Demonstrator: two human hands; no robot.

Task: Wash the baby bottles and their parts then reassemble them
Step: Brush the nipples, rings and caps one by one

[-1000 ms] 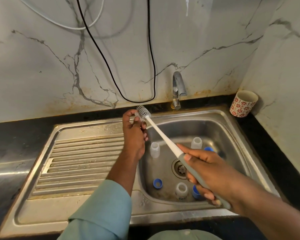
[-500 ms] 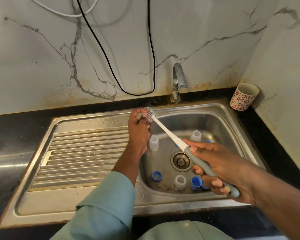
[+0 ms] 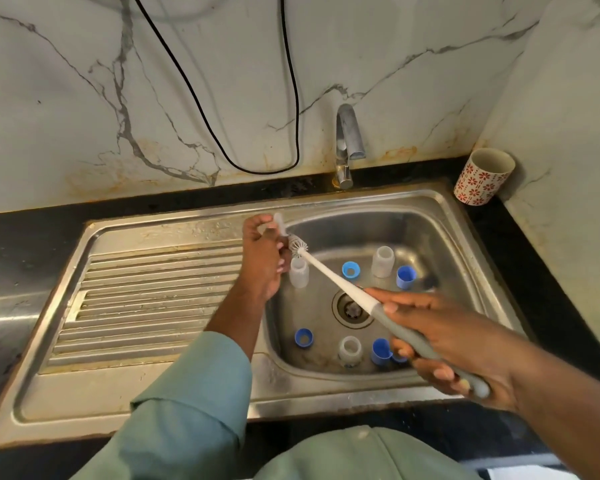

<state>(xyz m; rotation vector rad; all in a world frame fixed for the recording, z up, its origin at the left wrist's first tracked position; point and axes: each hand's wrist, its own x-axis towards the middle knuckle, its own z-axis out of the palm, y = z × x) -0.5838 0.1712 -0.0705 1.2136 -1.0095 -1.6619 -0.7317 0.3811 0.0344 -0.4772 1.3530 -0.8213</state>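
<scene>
- The left hand pinches a small clear teat above the rim of the stainless steel sink.
- The right hand grips the grey handle of a long white bottle brush, whose bristled head lies just beside the teat.
- In the basin stand three small clear plastic bottles with blue plastic rings and caps scattered round the drain.
- A red-flowered white cup stands on the black counter near the chrome tap.

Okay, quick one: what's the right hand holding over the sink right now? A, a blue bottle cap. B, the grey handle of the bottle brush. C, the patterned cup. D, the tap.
B: the right hand grips the grey handle of the bottle brush, whose bristle head reaches up to the left hand.
</scene>
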